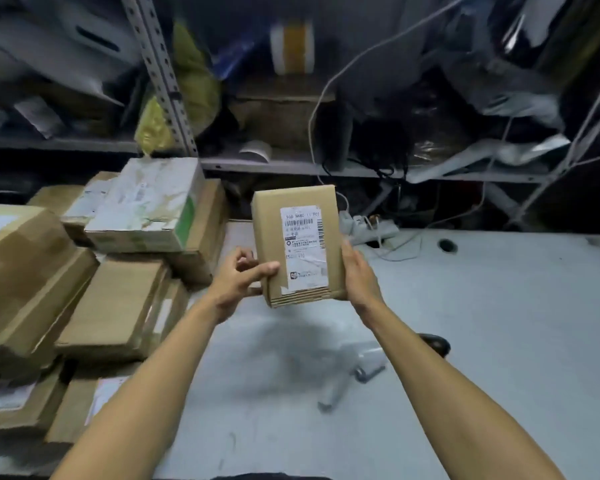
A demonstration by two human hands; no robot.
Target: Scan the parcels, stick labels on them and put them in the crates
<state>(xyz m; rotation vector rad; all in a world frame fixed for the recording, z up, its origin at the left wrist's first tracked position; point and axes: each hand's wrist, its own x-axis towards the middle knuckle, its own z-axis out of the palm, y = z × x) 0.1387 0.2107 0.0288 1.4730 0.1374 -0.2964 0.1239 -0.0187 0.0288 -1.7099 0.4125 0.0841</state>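
A small brown cardboard parcel (271,237) is held upright above the grey table (499,323), its white shipping label (303,249) with a barcode facing me. My left hand (238,282) grips the parcel's lower left edge, thumb across the front. My right hand (359,273) holds the lower right side with fingers behind it. A pile of several more cardboard parcels (118,306) lies on the left of the table.
A dark scanner-like object (435,344) peeks out behind my right forearm. A grey metal tool (368,372) lies on the table below the parcel. A power strip with cables (371,226) sits at the back edge. Cluttered metal shelves (291,164) stand behind.
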